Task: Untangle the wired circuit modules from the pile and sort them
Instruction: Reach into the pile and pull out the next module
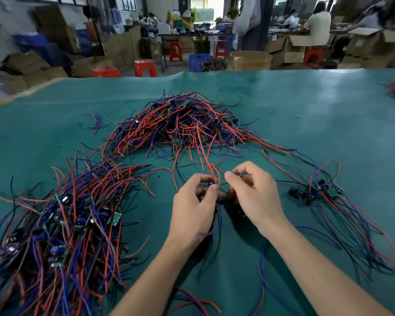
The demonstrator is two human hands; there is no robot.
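Red wire (211, 172) pinched by left hand (193, 208) and right hand (258, 197), frame centre. Tangled pile (183, 126) above; sorted modules (315, 190) right, green mat (306, 115).

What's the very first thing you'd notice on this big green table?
The big tangled pile of red and blue wires in the middle of the green table stands out most. In front of it, the left hand and right hand pinch red wires between them. A wide heap of wired modules lies left.

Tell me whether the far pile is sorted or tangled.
Tangled: the far pile is a heap of crossing red, blue and black wires with modules buried inside.
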